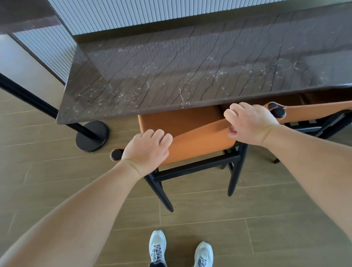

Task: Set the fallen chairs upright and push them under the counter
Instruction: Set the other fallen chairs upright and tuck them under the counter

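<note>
An upright chair (pixel 198 142) with an orange leather seat and backrest and a black frame stands partly under the dark marble counter (pixel 173 77). Its seat front is hidden beneath the counter edge. My left hand (pixel 146 150) grips the left end of the backrest. My right hand (pixel 251 124) holds the right end of the same backrest, fingers curled over its top edge. A second orange chair (pixel 319 112) stands to the right, tucked under the counter, its backrest end touching near my right hand.
A black post with a round base (pixel 91 135) stands on the wood-look floor at the counter's left corner. A ribbed white wall panel (pixel 135 10) rises behind the counter. My two white sneakers (pixel 179 251) are on the floor behind the chair.
</note>
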`<state>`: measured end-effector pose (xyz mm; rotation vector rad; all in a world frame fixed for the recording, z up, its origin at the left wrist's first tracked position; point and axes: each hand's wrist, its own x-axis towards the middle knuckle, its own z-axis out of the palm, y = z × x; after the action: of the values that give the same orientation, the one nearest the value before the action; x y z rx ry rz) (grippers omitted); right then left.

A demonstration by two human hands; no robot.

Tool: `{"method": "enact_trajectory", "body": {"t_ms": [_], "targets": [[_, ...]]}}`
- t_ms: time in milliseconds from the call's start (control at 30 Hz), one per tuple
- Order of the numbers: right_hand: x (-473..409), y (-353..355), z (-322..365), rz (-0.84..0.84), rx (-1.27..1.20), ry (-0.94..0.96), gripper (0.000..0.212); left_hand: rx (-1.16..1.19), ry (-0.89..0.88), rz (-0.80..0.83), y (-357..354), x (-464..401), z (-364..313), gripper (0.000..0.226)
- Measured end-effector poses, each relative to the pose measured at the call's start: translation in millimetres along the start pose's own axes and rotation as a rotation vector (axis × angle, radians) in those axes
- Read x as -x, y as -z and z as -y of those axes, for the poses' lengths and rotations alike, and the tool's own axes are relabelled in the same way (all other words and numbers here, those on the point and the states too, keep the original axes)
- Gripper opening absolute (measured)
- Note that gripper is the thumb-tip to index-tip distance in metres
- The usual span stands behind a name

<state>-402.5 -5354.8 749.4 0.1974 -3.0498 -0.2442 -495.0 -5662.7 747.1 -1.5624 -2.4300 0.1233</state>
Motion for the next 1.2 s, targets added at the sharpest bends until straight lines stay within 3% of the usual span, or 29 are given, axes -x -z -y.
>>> {"method": "enact_trajectory", "body": {"t_ms": [233,500,667,833,1100,1200], "targets": [[5.5,-0.4,-0.3,-0.019,-0.035,-0.036,0.026,-0.029,-0.057,0.002,-2.3,-9.7,9.0,0.028],[-14.1,-2.0,38.6,-0.052,-0.068,-0.03,0.021,-0.043,-0.073,0.101,-8.3,-10.1,72.1,0.027],[-26.7,-2.2,49.0,-0.069,-0.056,-0.039,0.02,-0.036,-0.108,0.039,-16.8,-8.6,93.5,0.019],[-37.2,-6.9,69.9,-0.068,-0.058,-0.034,0.018,0.022,-0.116,0.094,-20.6,0.4,115.8,0.038],[-50.9,-10.7,75.4,-0.071,-0.035,-0.114,0.018,0.013,-0.094,0.033,-25.3,6.4,120.4,0.014],[-52.7,-11.2,73.6,-0.09,-0.026,-0.093,0.019,0.011,-0.094,0.023,-29.8,9.0,119.4,0.016]]}}
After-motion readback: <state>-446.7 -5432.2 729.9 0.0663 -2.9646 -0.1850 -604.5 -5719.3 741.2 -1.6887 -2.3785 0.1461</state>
